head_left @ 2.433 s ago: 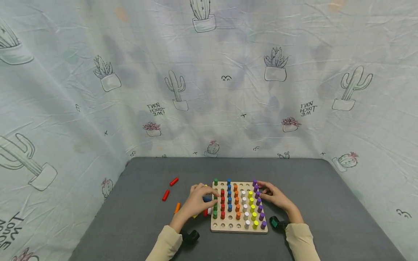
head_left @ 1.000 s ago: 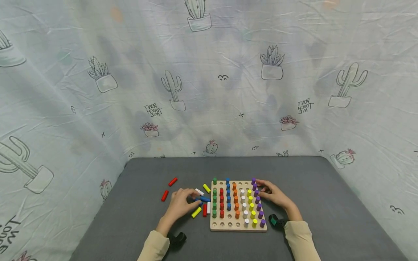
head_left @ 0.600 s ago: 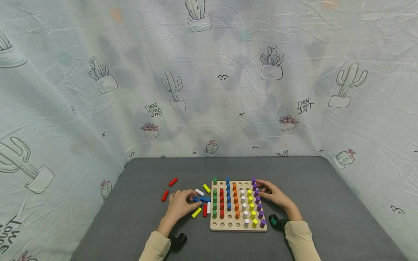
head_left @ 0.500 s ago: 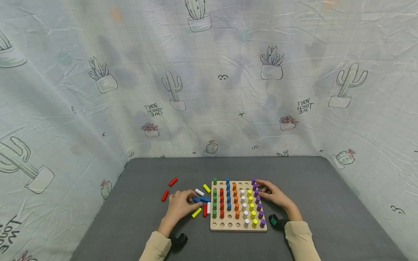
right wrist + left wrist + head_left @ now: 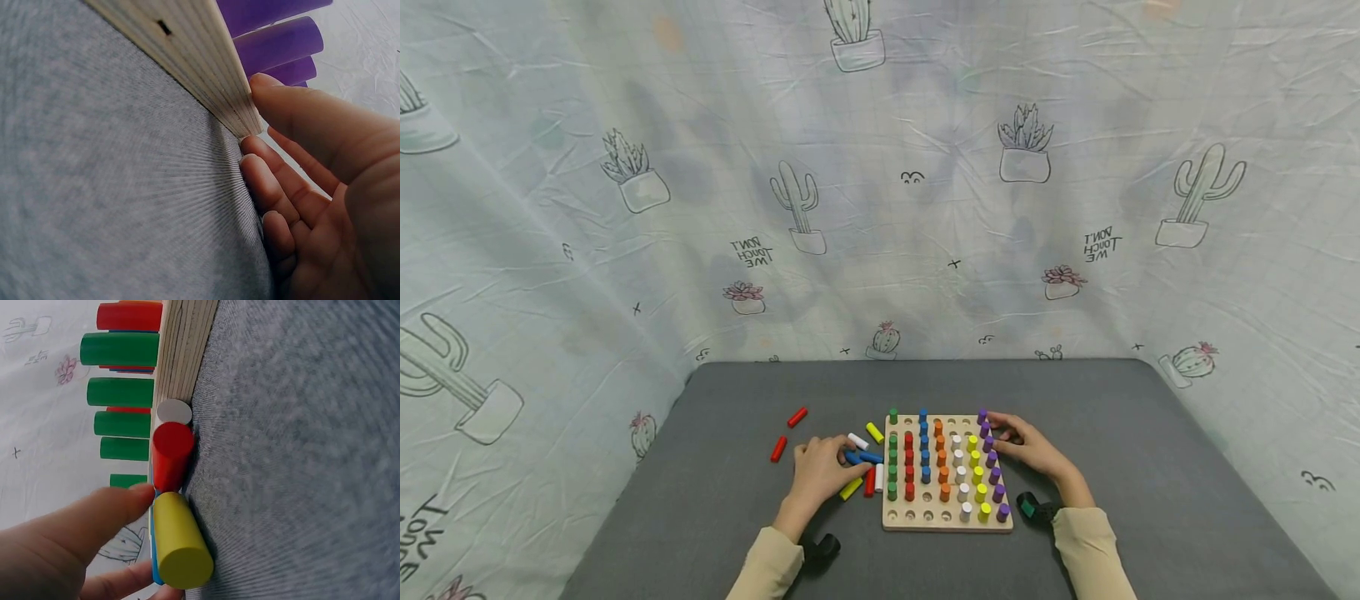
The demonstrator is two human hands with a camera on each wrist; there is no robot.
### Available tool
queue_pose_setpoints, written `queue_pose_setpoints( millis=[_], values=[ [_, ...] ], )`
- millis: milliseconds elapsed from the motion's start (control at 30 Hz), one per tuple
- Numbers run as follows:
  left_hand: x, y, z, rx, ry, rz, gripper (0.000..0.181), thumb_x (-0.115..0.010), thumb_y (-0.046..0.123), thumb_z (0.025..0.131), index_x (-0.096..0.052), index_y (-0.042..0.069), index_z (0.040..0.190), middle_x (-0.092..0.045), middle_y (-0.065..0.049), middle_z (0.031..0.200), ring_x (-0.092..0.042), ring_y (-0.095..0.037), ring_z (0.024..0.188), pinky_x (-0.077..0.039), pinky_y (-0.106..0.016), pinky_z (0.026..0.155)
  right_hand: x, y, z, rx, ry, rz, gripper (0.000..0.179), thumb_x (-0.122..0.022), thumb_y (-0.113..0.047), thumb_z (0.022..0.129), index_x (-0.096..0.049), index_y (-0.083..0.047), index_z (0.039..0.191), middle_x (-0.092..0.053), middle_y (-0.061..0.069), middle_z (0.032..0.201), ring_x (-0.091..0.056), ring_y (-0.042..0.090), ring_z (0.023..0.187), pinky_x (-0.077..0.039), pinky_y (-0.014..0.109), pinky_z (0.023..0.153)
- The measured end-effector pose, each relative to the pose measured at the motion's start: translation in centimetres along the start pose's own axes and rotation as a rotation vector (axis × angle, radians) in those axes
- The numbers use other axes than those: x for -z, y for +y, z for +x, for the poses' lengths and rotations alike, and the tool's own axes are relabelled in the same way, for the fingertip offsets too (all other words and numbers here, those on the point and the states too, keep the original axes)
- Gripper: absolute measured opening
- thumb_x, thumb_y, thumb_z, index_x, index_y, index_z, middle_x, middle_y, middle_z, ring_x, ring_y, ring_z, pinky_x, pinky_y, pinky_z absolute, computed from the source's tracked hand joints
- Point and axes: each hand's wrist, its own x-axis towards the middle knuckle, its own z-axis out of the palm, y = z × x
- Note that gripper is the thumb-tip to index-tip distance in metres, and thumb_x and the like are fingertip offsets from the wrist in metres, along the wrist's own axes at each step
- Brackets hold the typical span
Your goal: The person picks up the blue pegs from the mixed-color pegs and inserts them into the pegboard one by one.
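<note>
A square wooden pegboard [image 5: 917, 527] lies on the grey table, with upright pegs in columns of green, red, blue, orange, white, yellow and purple. Left of it, my left hand [image 5: 822, 473] pinches a loose blue peg [image 5: 853, 457] between thumb and fingers. The left wrist view has the thumb [image 5: 134, 500] beside a red peg [image 5: 172, 453], while a yellow peg [image 5: 181, 540] partly hides the blue one. At the board's far right corner, my right hand [image 5: 1033, 450] holds the edge, thumb [image 5: 275, 94] beside the purple pegs [image 5: 281, 47], other fingers curled against the side.
More loose pegs lie around the left hand: a white peg [image 5: 858, 442], a yellow peg [image 5: 875, 432], another blue peg [image 5: 871, 457] and a white peg [image 5: 879, 477] against the board. Two red pegs [image 5: 778, 449] lie farther left. A cactus-print curtain [image 5: 880, 208] hangs behind the table.
My left hand has gone from the green column leftward to the loose pegs, then shifted slightly right with its thumb closer to the blue pegs. My right hand stays at the board.
</note>
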Motion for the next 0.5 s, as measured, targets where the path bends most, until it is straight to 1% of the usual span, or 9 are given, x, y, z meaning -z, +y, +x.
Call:
queue_pose_setpoints(
  millis=[233,400,500],
  values=[
    [0.07,-0.23,-0.02,-0.008,0.012,-0.017,0.035,-0.076,0.046,0.071,-0.067,0.018,0.088,-0.044,0.009,0.061,-0.040,-0.015,0.067,-0.031,-0.053,0.080,-0.02,0.04,0.05,-0.004,0.008,-0.008,0.047,-0.057,-0.003,0.090,-0.041,0.012,0.131,-0.051,0.031,0.119,-0.051,0.017,0.088,-0.043,0.026,0.072],
    [0.28,-0.36,-0.03,-0.024,0.013,-0.048,0.023,-0.075,0.033,0.072,-0.067,0.018,0.088,-0.047,0.009,0.062,-0.041,-0.015,0.069,-0.031,-0.054,0.081,-0.03,0.10,0.06,0.005,0.010,-0.013,0.046,-0.056,-0.001,0.090,-0.041,0.013,0.131,-0.052,0.031,0.118,-0.051,0.017,0.087,-0.043,0.026,0.072],
    [0.33,-0.46,0.01,-0.020,0.008,-0.055,0.021,-0.073,0.028,0.071,-0.067,0.017,0.088,-0.049,0.007,0.063,-0.041,-0.015,0.069,-0.031,-0.054,0.082,-0.04,0.14,0.05,0.007,0.003,-0.015,0.047,-0.056,-0.002,0.090,-0.040,0.013,0.132,-0.051,0.031,0.118,-0.051,0.018,0.088,-0.043,0.026,0.073]
  ],
)
